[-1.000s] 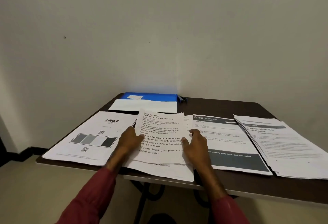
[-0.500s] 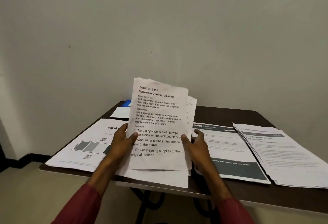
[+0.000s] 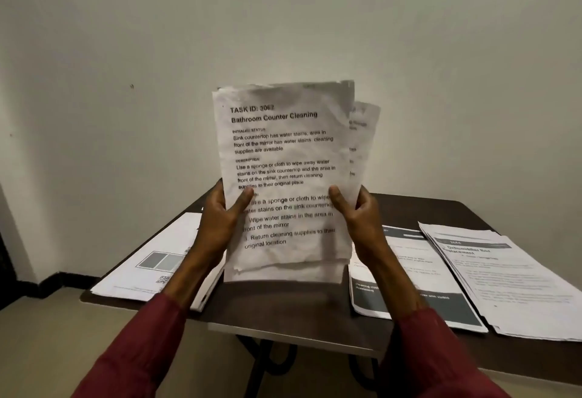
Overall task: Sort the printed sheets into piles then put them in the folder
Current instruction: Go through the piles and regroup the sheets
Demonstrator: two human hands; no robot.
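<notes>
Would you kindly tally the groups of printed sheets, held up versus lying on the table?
Held up: 1, the Bathroom Counter Cleaning stack, gripped by left hand and right hand.
On the table: 3, the QR-code pile, the dark-banded pile, the Dehumidifier pile.
Total: 4.

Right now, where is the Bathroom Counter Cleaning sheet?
The Bathroom Counter Cleaning sheet tops a stack held upright at centre of the head view, above the table, with the left hand and right hand gripping its side edges.

- Illumination: dim and warm; wall (image 3: 283, 19) brightest at centre, darkening toward the corners.
- Print on held sheets (image 3: 283, 158): legible, slightly smeared.
- Wide-angle bowing at frame edges.
</notes>
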